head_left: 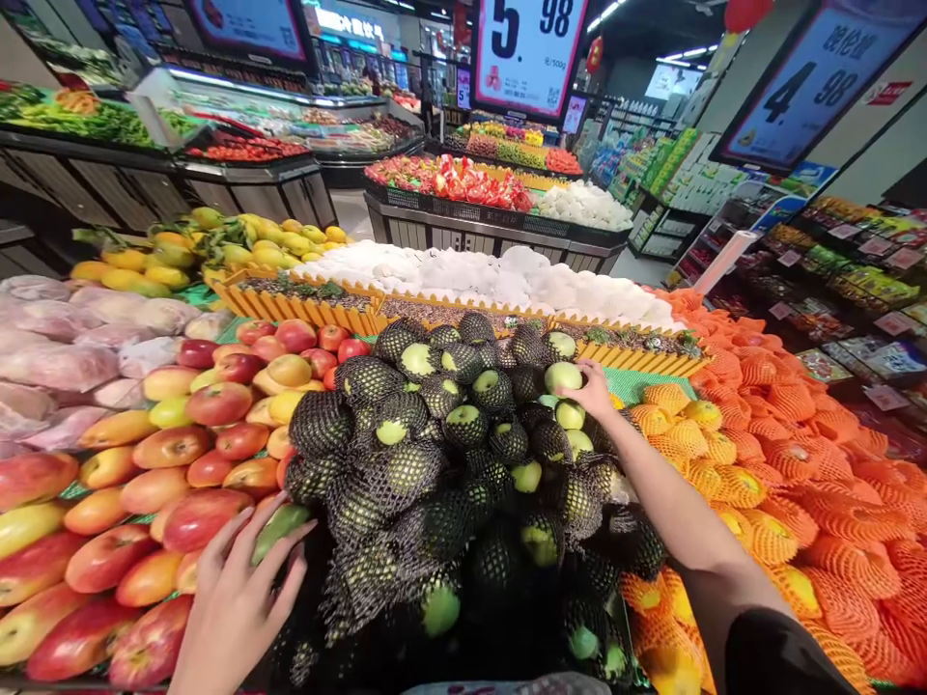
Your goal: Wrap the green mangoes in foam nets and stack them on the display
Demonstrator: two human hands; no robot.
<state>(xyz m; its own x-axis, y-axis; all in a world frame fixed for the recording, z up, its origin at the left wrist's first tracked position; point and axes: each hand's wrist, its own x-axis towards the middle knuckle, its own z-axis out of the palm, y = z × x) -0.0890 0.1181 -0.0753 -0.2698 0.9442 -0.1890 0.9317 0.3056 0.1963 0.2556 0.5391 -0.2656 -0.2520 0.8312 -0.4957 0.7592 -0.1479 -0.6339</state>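
In the head view, my right hand [595, 394] reaches to the back right of a pile of round green fruit and has its fingers closed around a pale green fruit [563, 377], which has no net showing on it. My left hand [250, 584] is at the pile's left edge, fingers spread over a darker green fruit [281, 529] that shows between them. Whether its palm touches that fruit is hidden. Between my hands, most of the green fruit [406, 468] wears black foam nets; a few bare pale ones [570, 415] sit just below my right hand.
Red and yellow apples [170, 446] lie left of the pile. Fruit in orange foam nets [811, 463] fills the right side. A low yellow fence [463, 314] crosses behind, with white-wrapped fruit [492, 275] beyond. Price screens [525, 53] hang overhead.
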